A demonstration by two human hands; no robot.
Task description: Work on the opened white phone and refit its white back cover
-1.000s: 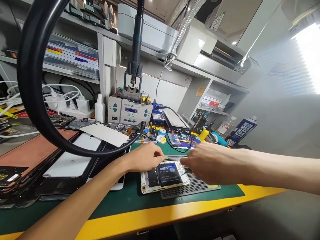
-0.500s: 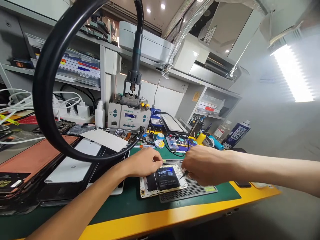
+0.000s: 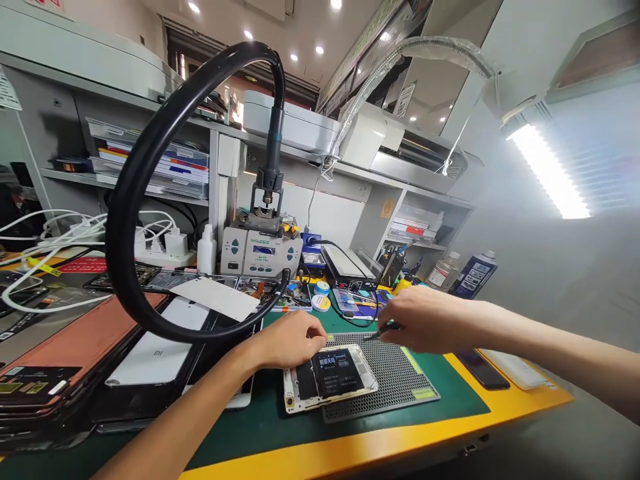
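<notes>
An opened phone [image 3: 370,381] lies face down on the grey perforated mat [image 3: 400,380], its white frame slightly askew and overhanging the mat's left side. A black battery [image 3: 336,373] with printed white text fills much of its inside. With curled fingers, my left hand [image 3: 295,340] grips the phone's upper left edge; the fingertips are partly hidden. Above the mat, right of the phone, my right hand [image 3: 413,319] is closed around a slim dark pointed tool [image 3: 381,332], perhaps tweezers. The tool's tip points left and is apart from the battery.
A black hose loops up from the hot air station [image 3: 263,257] at the back. Several phones, including a white one [image 3: 158,340], crowd the left. Small tubs [image 3: 321,303] and a parts tray stand behind the mat. A dark phone [image 3: 484,369] lies at right, under the lamp [image 3: 550,170].
My right hand has lifted the dark tool up and away from the battery's right edge. My left hand stays on the phone. The camera view has shifted slightly.
</notes>
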